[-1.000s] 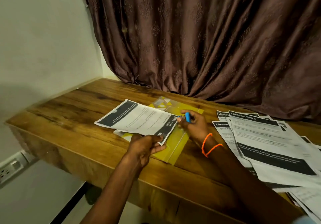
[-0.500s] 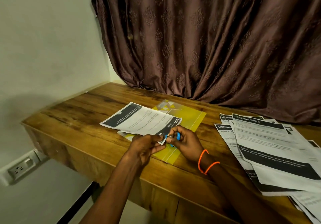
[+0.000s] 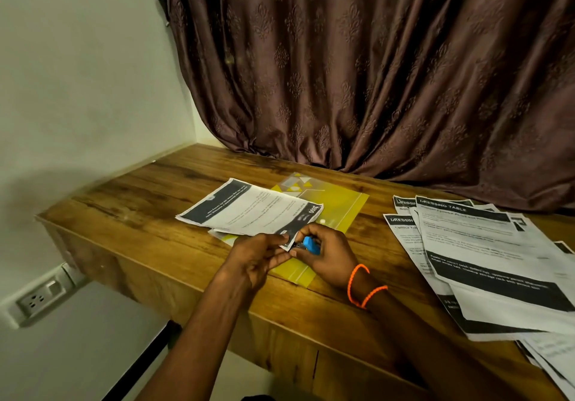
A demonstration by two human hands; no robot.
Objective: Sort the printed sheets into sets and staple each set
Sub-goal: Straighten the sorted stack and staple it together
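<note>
Between the hands [image 3: 289, 252], a sheet set's [image 3: 252, 210] corner, blue stapler [image 3: 309, 244] alongside.

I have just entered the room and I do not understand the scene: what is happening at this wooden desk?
A person is stapling printed sheets. The left hand pinches the near corner of a black-and-white printed set, which lies on a yellow plastic folder. The right hand holds a small blue stapler at that corner. More printed sheets headed "Dressing Table" lie fanned out on the brown wooden desk, to the right.
</note>
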